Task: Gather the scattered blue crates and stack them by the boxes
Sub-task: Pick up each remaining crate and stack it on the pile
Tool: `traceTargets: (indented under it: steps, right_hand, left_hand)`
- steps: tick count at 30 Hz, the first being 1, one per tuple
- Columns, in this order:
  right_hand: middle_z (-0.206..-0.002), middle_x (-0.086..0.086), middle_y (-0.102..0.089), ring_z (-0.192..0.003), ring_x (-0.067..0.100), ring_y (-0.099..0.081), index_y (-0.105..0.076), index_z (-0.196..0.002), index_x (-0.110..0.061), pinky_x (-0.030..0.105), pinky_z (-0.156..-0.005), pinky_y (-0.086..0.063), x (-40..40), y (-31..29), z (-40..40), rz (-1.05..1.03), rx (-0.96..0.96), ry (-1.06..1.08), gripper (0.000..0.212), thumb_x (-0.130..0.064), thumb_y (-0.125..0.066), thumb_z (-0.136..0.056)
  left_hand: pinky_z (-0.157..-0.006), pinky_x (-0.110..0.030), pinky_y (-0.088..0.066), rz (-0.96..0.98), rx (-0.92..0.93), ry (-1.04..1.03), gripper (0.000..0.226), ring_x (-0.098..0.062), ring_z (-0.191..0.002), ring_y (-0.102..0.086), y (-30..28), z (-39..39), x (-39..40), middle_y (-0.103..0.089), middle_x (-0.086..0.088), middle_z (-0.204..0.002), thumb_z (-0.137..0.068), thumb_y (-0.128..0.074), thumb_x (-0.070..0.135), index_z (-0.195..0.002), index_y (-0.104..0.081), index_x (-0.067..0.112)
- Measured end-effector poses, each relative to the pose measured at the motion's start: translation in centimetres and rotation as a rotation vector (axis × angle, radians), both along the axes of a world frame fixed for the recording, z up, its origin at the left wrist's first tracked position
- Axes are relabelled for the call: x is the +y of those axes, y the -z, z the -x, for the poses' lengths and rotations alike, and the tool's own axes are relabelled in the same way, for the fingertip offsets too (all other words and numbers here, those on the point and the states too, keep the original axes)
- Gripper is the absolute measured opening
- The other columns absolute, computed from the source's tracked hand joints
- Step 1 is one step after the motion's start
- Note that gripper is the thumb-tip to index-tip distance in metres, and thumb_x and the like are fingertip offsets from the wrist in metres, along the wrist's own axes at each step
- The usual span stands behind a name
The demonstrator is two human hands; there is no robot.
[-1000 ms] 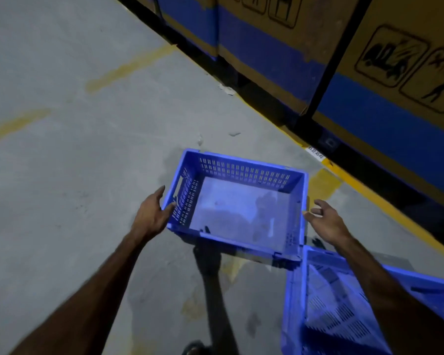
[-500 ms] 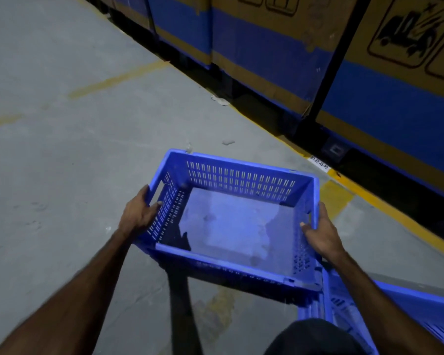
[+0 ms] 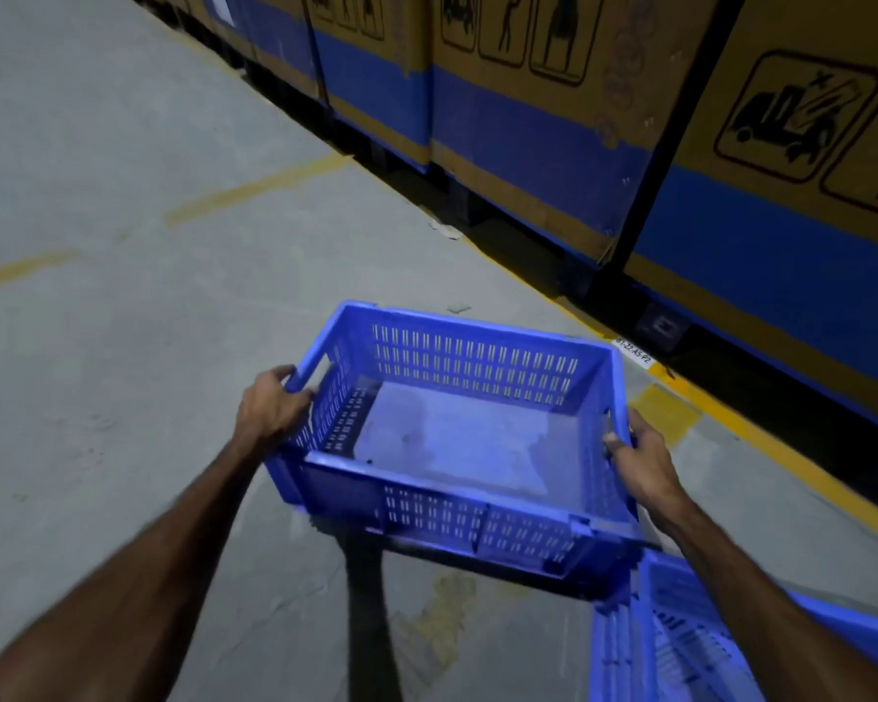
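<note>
An empty blue slotted crate hangs in the air in front of me, held level above the concrete floor. My left hand grips its left end at the rim handle. My right hand grips the right end, thumb over the rim. A second blue crate stands on the floor at the bottom right, partly hidden by my right forearm and the held crate. A row of tall brown and blue cardboard boxes lines the far right side.
A yellow painted line runs along the floor in front of the boxes, with dark pallets beneath them. Fainter yellow markings cross the grey concrete to the left. Small paper scraps lie near the boxes.
Both hands closed on the crate's ends and lifted it off the floor. The crate has come up and nearer to me, and my view has risen toward the boxes.
</note>
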State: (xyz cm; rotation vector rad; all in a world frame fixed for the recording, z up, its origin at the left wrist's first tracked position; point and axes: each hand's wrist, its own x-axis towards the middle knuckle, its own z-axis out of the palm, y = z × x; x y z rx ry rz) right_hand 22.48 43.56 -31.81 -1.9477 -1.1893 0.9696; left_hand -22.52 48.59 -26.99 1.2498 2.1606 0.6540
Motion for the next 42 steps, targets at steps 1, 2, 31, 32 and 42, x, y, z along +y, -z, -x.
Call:
traceTargets:
  steps: [1,2,31,32,42]
  right_hand:
    - [-0.117,0.01,-0.07,-0.097,0.031,-0.069,-0.057,-0.133,-0.022,0.033,-0.071,-0.05,0.6,-1.1,0.3,-0.017,0.01,-0.002,0.035,-0.01,-0.05,-0.1]
    - [-0.112,0.011,-0.07,-0.091,0.029,-0.068,-0.058,-0.129,-0.022,0.033,-0.067,-0.049,1.1,-2.6,0.7,-0.028,0.014,0.0,0.033,-0.009,-0.049,-0.1]
    - [-0.092,0.013,-0.063,-0.073,0.026,-0.058,-0.066,-0.098,-0.019,0.034,-0.064,-0.057,-12.6,-66.5,17.8,0.279,0.435,-0.294,0.029,0.004,-0.05,-0.101]
    - [-0.091,0.014,-0.064,-0.075,0.027,-0.058,-0.067,-0.1,-0.018,0.034,-0.063,-0.057,-13.1,-67.1,18.4,0.29,0.44,-0.304,0.027,0.004,-0.05,-0.101]
    - [-0.103,0.016,-0.073,-0.089,0.031,-0.065,-0.064,-0.129,-0.003,0.048,-0.086,-0.056,-17.8,-64.8,23.0,0.367,0.403,-0.466,0.032,0.0,-0.054,-0.099]
  left_hand:
    - [-0.096,-0.037,-0.047,-0.003,-0.003,-0.006,0.058,-0.036,-0.113,-0.066,-1.3,0.3,0.2,-0.07,-0.021,-0.12,-0.089,-0.074,0.028,-0.143,-0.058,0.014]
    - [-0.096,-0.036,-0.047,-0.007,-0.007,-0.018,0.058,-0.036,-0.112,-0.066,-2.7,0.8,0.3,-0.07,-0.021,-0.119,-0.089,-0.074,0.028,-0.143,-0.058,0.014]
    - [-0.089,-0.046,-0.061,0.007,-0.418,-0.598,0.022,-0.025,-0.081,-0.075,-58.3,16.7,-37.3,-0.077,0.007,-0.08,-0.085,-0.079,0.02,-0.106,-0.074,0.028]
    - [-0.09,-0.048,-0.06,-0.002,-0.437,-0.633,0.025,-0.027,-0.085,-0.075,-58.5,16.8,-38.9,-0.077,0.002,-0.089,-0.085,-0.079,0.02,-0.108,-0.073,0.028]
    - [-0.087,-0.048,-0.061,-0.077,-0.488,-1.036,0.043,-0.027,-0.083,-0.074,-58.1,13.1,-57.1,-0.078,-0.009,-0.099,-0.085,-0.078,0.012,-0.127,-0.072,0.018]
